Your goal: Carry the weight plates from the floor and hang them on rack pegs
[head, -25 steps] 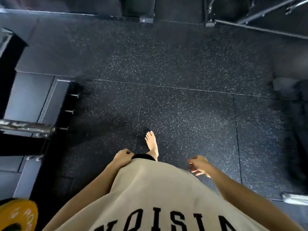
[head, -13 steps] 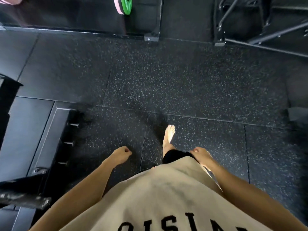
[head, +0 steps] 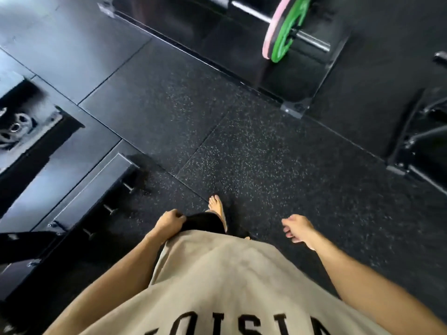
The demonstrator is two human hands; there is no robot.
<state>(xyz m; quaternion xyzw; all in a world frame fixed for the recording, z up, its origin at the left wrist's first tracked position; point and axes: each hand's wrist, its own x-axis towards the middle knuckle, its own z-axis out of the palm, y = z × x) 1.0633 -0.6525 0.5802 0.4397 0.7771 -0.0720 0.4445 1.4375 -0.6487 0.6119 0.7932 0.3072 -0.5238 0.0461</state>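
My left hand (head: 170,221) hangs by my hip as a loose fist with nothing in it. Out to the right, my right hand (head: 298,228) swings with fingers loosely curled and apart, also holding nothing. A green weight plate (head: 284,32) and a pink weight plate (head: 272,35) sit together on a barbell (head: 312,41) at the top, far ahead of both hands. At the far left a grey metal plate (head: 14,128) shows, blurred. A rack base with short pegs (head: 110,209) lies low on the left, close to my left hand.
Black speckled rubber floor (head: 254,153) spreads ahead of my bare foot (head: 216,206). A dark platform frame (head: 294,110) holds the barbell. Black machine legs (head: 416,141) stand at the right. A dark bar (head: 26,240) juts in at the lower left.
The view swung up and left as I stepped forward; the barbell with its green and pink plates came into full view. My right hand swung outward, away from my body.
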